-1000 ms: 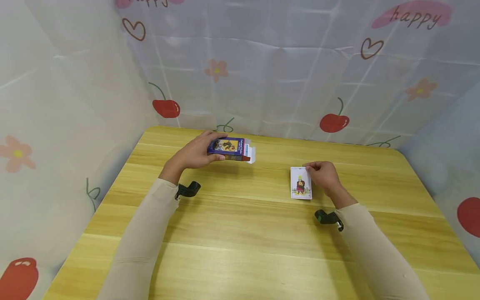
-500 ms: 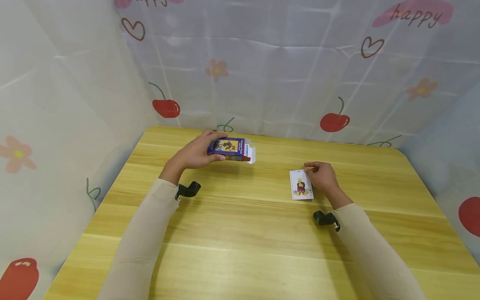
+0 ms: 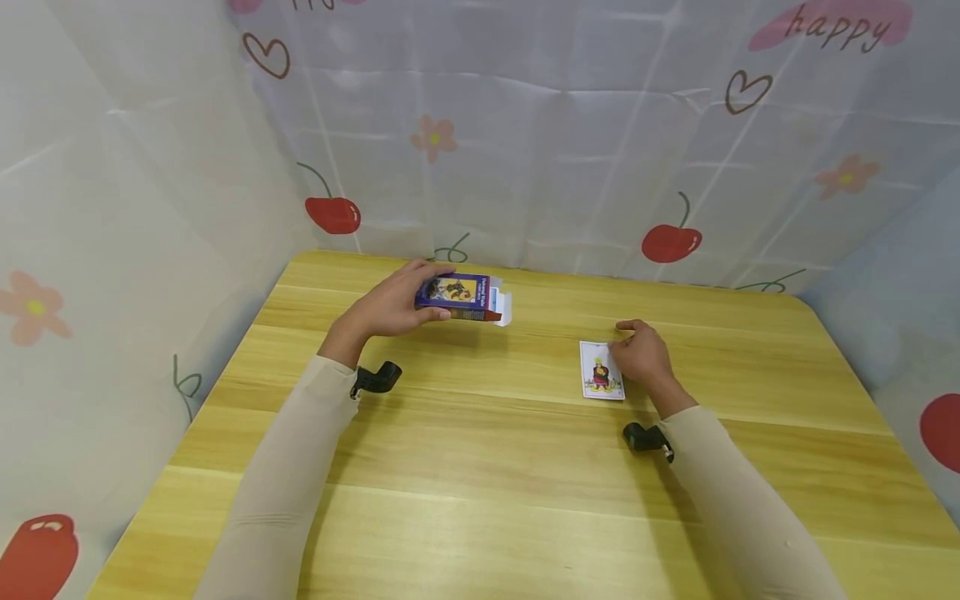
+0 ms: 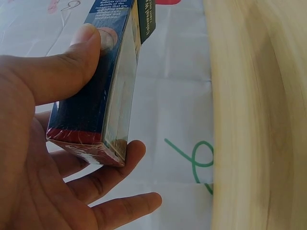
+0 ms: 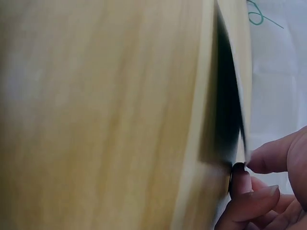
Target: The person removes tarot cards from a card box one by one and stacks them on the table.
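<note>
My left hand (image 3: 396,302) grips the closed end of a blue tarot card box (image 3: 456,292) held above the table. The box's white flap (image 3: 504,308) stands open on the right, with a pale blue edge inside. In the left wrist view, the thumb (image 4: 86,50) presses one narrow side of the box and fingers lie behind it. My right hand (image 3: 643,357) pinches a tarot card (image 3: 600,372) near its upper right corner. That card shows a seated, red-robed figure face up. In the right wrist view it appears edge-on, its underside (image 5: 228,96) dark, tilted off the tabletop.
The light wooden table (image 3: 480,500) extends beneath both arms. A white patterned curtain (image 3: 525,167) rises directly behind its back edge, with more curtain at both sides. A black wrist camera sits on each wrist, the left camera (image 3: 378,377) and the right camera (image 3: 647,437).
The card has dropped slightly toward me, and its top edge sits lower. My right hand has shifted a little with it, one fingertip now apart from the card. The left hand and box stay still.
</note>
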`<state>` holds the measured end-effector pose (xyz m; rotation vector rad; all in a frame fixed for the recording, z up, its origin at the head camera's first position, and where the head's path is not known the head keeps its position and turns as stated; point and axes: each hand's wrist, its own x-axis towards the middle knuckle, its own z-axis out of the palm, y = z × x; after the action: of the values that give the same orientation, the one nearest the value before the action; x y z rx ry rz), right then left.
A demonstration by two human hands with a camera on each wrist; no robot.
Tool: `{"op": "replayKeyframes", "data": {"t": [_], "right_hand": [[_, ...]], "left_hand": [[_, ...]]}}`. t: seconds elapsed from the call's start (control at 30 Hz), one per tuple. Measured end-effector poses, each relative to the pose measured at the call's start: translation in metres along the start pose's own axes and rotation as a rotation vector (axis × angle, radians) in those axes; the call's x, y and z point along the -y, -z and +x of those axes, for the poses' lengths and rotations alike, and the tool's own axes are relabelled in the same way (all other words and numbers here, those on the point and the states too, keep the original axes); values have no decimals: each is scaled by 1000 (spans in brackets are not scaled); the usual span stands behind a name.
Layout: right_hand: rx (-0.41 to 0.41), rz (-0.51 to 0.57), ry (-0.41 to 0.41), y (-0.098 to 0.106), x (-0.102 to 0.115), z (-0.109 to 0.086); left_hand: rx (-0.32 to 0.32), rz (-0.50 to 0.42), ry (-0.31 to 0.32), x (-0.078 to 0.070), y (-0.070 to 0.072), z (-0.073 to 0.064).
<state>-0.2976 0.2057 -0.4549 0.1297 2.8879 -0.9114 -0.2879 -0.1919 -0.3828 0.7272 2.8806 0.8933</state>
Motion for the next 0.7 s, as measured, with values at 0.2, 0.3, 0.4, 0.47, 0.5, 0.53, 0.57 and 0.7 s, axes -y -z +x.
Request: {"op": "replayKeyframes", "data": {"t": [0.2, 0.3, 0.4, 0.47, 0.5, 0.53, 0.57, 0.7], "right_hand": [[-21, -26, 1, -1, 1, 2], [-30, -42, -10, -2, 1, 4], [-36, -56, -23, -2, 2, 4], [-34, -58, -32, -2, 3, 4], [-32, -56, -36, -2, 3, 3], [-28, -54, -38, -2, 4, 3], [-24, -52, -40, -2, 4, 3], [-7, -45, -45, -2, 4, 3]], "left_hand": [[4, -3, 5, 0, 0, 0], [2, -2, 5, 1, 0, 1], [1, 0, 4, 1, 0, 1], [2, 2, 4, 0, 0, 0], [3, 3, 3, 0, 0, 0], [4, 3, 3, 0, 0, 0], [5, 4, 3, 0, 0, 0], [8, 8, -1, 0, 0, 0]]}}
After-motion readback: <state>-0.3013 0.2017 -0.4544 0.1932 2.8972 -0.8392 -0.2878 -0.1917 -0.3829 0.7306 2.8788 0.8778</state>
